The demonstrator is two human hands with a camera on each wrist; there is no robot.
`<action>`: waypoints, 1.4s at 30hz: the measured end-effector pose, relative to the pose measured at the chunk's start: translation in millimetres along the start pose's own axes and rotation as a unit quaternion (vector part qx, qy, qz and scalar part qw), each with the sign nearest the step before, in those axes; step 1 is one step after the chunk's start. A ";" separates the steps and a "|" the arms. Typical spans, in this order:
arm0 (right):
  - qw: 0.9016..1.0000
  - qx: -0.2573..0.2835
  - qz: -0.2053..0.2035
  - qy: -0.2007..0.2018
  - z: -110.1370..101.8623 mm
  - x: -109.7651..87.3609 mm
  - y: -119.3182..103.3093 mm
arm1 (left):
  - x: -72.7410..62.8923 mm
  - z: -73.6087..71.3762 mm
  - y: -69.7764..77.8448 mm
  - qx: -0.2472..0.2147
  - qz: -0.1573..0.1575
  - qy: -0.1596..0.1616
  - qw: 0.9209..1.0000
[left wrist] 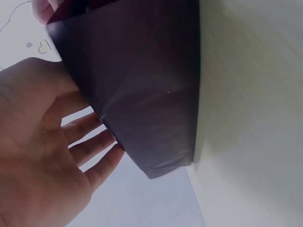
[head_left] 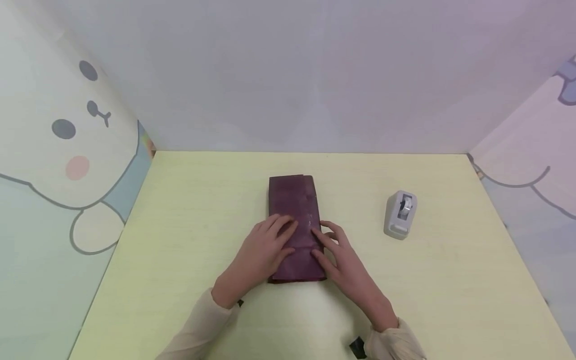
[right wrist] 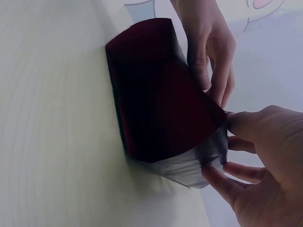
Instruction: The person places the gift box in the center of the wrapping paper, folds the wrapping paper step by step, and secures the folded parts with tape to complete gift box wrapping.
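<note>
A long purple paper bag (head_left: 294,200) lies flat-sided on the table with a lengthwise seam along its top. Its near end gapes, and the right wrist view shows the dark red inside (right wrist: 175,113). The left hand (head_left: 265,245) rests its fingertips on the top face, left of the seam, with relaxed fingers. On the other side, the right hand (head_left: 339,260) holds the right edge: thumb and index finger on top, other fingers down the side wall (right wrist: 187,168). Shiny spots show on the seam near the right index finger.
A grey tape dispenser (head_left: 400,215) with a roll in it stands to the right of the bag. The pale yellow table (head_left: 202,190) meets a plain wall (head_left: 310,100) behind and cartoon-printed walls at both sides. A small black piece (head_left: 358,347) shows by the right sleeve.
</note>
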State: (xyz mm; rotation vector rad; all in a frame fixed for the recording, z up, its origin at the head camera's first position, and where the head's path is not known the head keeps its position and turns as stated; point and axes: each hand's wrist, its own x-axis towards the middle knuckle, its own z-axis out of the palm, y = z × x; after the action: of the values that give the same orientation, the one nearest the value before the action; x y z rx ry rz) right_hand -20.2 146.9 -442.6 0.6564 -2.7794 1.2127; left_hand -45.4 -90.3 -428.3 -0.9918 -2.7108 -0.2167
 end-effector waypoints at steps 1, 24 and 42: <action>1.000 -0.005 -0.003 0.004 0.0 0.6 0.9 | 2.0 1.0 -1.0 -0.005 0.002 0.002 1.000; 0.992 -0.111 -0.019 0.062 1.2 22.0 17.5 | 32.5 13.0 -6.4 -0.028 -0.011 -0.028 0.999; 0.976 -0.154 -0.059 0.141 14.1 20.4 21.2 | 37.0 20.5 -2.4 0.018 -0.025 -0.038 0.999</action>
State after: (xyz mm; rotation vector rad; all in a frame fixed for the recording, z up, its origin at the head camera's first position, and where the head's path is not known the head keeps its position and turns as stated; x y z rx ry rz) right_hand -45.3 142.3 -462.9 0.5612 -2.5680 0.7617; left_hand -78.0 -64.9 -437.8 -0.9421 -2.8002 -0.1423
